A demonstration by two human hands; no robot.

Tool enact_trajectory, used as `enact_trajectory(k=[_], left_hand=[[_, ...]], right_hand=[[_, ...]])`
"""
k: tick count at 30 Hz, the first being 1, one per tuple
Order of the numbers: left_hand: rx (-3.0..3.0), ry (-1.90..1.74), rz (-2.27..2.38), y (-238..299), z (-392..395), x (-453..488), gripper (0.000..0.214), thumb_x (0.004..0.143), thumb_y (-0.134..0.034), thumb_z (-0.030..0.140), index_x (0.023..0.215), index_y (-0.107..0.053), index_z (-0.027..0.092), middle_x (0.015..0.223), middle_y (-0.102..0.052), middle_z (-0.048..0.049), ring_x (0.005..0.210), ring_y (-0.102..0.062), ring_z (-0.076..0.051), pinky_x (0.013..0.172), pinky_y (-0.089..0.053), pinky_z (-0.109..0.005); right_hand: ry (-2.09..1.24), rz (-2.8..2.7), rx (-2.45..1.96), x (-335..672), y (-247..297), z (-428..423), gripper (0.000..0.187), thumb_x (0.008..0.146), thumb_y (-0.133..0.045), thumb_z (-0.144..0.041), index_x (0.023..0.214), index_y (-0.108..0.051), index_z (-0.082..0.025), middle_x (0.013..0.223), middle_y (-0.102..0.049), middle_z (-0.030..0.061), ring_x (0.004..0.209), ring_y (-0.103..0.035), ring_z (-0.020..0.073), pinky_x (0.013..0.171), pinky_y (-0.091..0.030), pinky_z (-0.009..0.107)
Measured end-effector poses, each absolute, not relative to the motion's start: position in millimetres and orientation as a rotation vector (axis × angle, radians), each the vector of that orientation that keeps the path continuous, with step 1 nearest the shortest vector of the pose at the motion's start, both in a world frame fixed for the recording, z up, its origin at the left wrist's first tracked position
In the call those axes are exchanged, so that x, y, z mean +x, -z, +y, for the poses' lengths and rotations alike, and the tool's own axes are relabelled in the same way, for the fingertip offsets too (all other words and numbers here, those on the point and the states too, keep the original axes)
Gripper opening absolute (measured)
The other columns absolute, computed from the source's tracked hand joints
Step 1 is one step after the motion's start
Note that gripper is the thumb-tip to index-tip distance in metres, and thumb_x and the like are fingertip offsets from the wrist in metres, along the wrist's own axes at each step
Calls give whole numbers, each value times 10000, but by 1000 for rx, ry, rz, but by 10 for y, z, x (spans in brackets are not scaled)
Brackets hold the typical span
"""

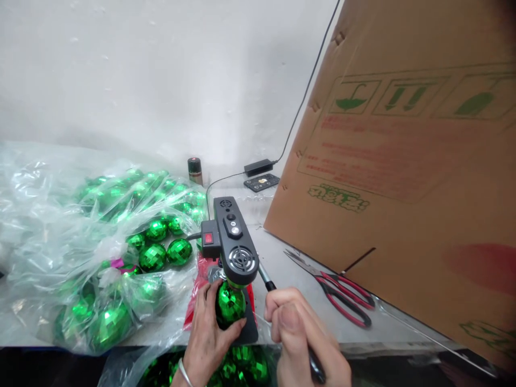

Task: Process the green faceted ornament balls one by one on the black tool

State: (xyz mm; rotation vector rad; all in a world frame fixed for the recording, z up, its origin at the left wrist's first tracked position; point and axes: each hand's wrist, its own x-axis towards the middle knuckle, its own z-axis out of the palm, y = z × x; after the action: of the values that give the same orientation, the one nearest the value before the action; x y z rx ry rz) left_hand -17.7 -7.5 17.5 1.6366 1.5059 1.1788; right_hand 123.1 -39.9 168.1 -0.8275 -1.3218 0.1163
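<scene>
The left hand [209, 333] is curled around a green faceted ball [229, 303], fingers and thumb clamped on its sides. The ball sits on the base of a small black machine [235, 242], right under its head, at the near edge of the bench [278, 258]. The right hand [302, 338] is closed in a fist on the machine's black lever [266, 280], which slants from the head down toward the person. A red sheet [200, 285] lies under the machine. Just right of the hands lie red-and-black scissors [342, 295], blades pointing away, and behind them 1 large cardboard box [403, 161] leans over the bench and closes off the right side. On the left, clear bags [121, 242] are heaped up, full of the same green balls, and another bag [242, 371] of them hangs below the bench edge. Near the wall stand a small can [195, 170] and a black adapter [258, 166] with its cable.
</scene>
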Motion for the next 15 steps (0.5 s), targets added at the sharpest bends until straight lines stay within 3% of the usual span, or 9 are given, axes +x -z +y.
enact_trajectory(k=[8,11,14,15], left_hand=[[1528,-1386,1511,168,-355,-523,786,858,-958,460,1528,-600,258,1568,-709,-199,1470,-694,-434,1235,-574,-649],[1613,-1519,1548,339,-535,-738,708,837,-1005,422,1416,-626,274,1479,-769,-177,1385,-765,-407,1174,-643,-611],[1677,-1631,1540,413,-634,-878,679,833,-1019,387,1370,-611,303,1465,-786,-149,1366,-788,-389,1158,-668,-597],[1686,-1657,1546,418,-653,-907,696,836,-1021,368,1385,-597,312,1478,-783,-147,1369,-789,-385,1157,-671,-595]], right_hand=[[-127,-1297,-826,1223,-1668,-386,373,1108,-517,-29,788,-534,-220,672,-551,-25,590,-567,113,543,-400,262],[-90,-1296,-831,1254,-1612,-378,350,1115,-567,-89,789,-588,-215,682,-589,-16,635,-626,137,593,-464,274],[-97,-1204,-835,1307,-1480,-383,97,1076,-755,-279,1010,-760,-209,934,-765,55,743,-718,174,656,-572,303],[-121,-1150,-839,1329,-1406,-393,159,1040,-817,-330,1139,-780,-211,1078,-796,87,747,-725,169,657,-595,307]])
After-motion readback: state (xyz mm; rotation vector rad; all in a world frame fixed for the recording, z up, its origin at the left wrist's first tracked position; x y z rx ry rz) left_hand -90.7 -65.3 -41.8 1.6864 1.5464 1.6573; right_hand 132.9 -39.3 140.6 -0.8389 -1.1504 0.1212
